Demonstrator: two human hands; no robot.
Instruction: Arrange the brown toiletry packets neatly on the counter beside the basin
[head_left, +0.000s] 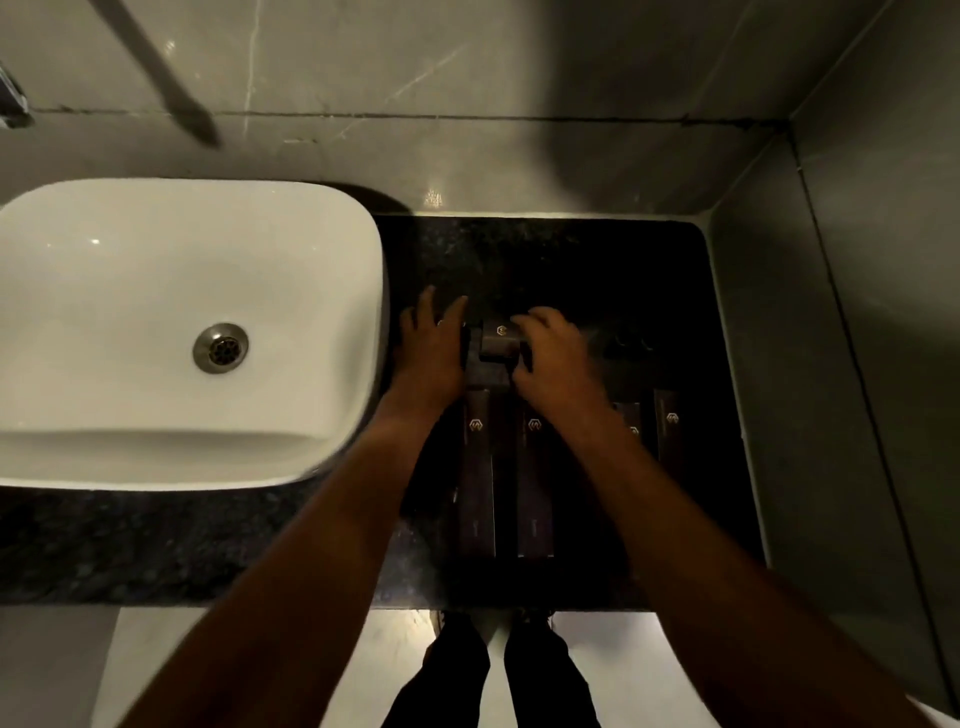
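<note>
Glossy white ceramic basin (156, 291); metal drain (221, 347); dark speckled stone counter (156, 545); matt brown packets (477, 467).

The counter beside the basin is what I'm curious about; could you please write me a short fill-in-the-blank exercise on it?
1. The white basin sits to the ______ of the dark counter area where both hands work.
2. The right hand has its grip on a small brown ______.
3. The left hand lies flat with its fingers ______.
4. The long brown packets nearer the person lie ______ to one another.

Missing words: left; packet; spread; parallel
</note>
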